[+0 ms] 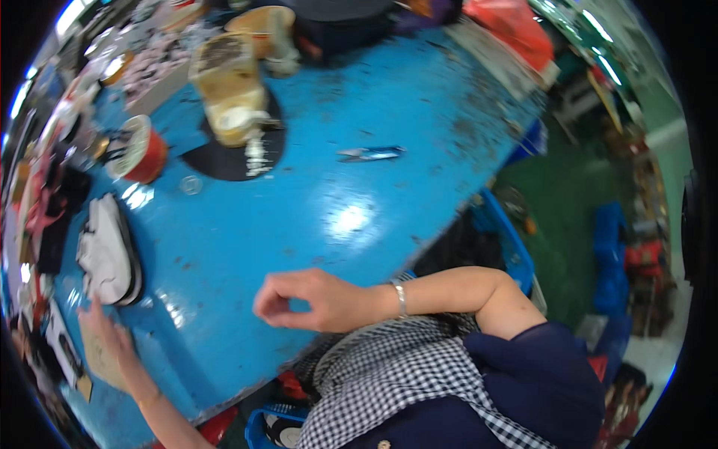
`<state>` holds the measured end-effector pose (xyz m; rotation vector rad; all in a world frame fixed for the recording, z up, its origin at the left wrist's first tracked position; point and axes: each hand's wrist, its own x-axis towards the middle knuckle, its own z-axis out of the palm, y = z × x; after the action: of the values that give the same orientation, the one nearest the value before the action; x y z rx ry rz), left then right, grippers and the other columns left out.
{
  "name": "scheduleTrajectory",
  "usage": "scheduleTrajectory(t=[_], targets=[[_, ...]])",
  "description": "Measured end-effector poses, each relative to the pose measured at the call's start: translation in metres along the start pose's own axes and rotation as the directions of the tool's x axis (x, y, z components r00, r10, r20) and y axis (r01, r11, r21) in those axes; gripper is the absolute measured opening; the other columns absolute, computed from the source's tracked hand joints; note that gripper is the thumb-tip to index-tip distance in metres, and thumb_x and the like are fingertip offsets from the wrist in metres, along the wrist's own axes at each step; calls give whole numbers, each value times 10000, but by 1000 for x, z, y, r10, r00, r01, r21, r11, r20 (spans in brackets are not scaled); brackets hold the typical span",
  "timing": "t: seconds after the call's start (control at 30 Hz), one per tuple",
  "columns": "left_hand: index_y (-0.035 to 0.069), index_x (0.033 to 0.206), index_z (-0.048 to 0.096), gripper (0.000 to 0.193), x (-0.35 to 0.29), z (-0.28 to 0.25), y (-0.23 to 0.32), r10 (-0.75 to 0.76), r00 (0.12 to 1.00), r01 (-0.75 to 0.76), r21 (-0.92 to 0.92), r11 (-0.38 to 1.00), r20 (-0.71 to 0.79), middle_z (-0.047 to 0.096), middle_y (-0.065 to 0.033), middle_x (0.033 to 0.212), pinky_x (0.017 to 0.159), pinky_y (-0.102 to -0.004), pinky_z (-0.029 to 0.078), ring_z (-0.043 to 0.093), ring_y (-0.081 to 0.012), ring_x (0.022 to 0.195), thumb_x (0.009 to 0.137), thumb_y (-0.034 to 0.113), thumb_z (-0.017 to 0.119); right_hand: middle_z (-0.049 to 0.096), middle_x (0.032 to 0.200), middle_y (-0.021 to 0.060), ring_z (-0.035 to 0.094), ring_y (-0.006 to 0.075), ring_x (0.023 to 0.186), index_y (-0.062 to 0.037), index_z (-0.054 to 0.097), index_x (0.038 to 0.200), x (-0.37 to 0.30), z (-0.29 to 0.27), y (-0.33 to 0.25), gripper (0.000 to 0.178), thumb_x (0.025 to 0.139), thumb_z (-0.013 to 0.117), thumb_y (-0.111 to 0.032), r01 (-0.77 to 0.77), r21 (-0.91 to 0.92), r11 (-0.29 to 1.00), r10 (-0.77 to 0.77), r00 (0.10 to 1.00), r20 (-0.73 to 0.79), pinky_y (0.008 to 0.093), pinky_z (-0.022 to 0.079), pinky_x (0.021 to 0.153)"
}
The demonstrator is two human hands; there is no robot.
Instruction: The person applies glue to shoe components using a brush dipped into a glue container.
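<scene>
My left hand (111, 337) is at the left side of the blue table, slightly blurred, with its fingers stretched out. It lies over a flat beige piece (105, 364), and its fingertips reach close to the heel-side end of a white shoe (106, 251) with a dark edge. Whether they touch the shoe I cannot tell. Over the front edge of the table, my right hand (318, 301) is curled, thumb and fingers closing into a ring. Blue tabletop shows through that ring, and no object is visible in it.
Small thread snips (372, 154) lie mid-table. Farther back, a tilted glue-stained container (228, 90) rests on a black disc (202, 161), beside a red tub (142, 153). A red bag (516, 34) is at the far right corner. Blue crates (512, 239) stand below the table edge.
</scene>
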<state>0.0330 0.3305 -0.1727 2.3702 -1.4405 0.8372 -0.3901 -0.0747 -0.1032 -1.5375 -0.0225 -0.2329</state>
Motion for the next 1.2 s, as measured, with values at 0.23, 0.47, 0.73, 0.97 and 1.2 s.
scheduleTrajectory(t=[0.23, 0.47, 0.73, 0.97, 1.2], targets=[[-10, 1501, 385, 486, 59, -73, 288, -645, 696, 529, -833, 161, 317, 529, -147, 1428, 1147, -415, 343, 476, -230, 1355, 1032, 58, 491, 732, 942, 55, 665, 108, 772, -37, 705, 1039, -228, -73, 15, 112, 973, 693, -126, -473, 84, 877, 411, 647, -642, 257, 542, 686], [-25, 1097, 624, 119, 54, -63, 435, -265, 793, 575, -818, 28, 548, 649, -101, 1063, 882, -304, 502, 614, -156, 927, 1000, -50, 559, 724, 1002, 86, 661, 157, 845, 1, 667, 1115, -540, -178, 177, 277, 969, 681, -234, -774, 310, 552, 276, -181, -944, 304, 542, 780], [-35, 1020, 637, 114, 65, -43, 472, -297, 827, 554, -780, 292, 476, 653, -113, 1019, 830, -284, 494, 602, -171, 908, 957, -96, 564, 624, 1317, 298, 601, 438, 1255, 20, 479, 1383, -521, -161, 210, 839, 880, 701, -614, -932, 297, 209, 488, -164, -857, 437, 461, 1060], [-31, 1016, 657, 112, 67, -41, 475, -269, 865, 500, -701, 507, 423, 676, -97, 1009, 875, -305, 490, 616, -185, 940, 946, -80, 583, 562, 1397, 328, 568, 455, 1290, -15, 247, 1588, -503, -117, 127, 1072, 826, 772, -558, -956, 92, 277, 617, 104, -780, 440, 452, 1083], [-30, 1022, 663, 113, 66, -37, 474, -283, 863, 504, -677, 536, 419, 682, -95, 1005, 902, -316, 491, 623, -191, 951, 956, -68, 579, 581, 1244, 202, 569, 399, 1168, -67, 468, 1421, -506, -49, 95, 912, 628, 903, -182, -845, -346, 408, 544, 529, -652, 434, 459, 962]])
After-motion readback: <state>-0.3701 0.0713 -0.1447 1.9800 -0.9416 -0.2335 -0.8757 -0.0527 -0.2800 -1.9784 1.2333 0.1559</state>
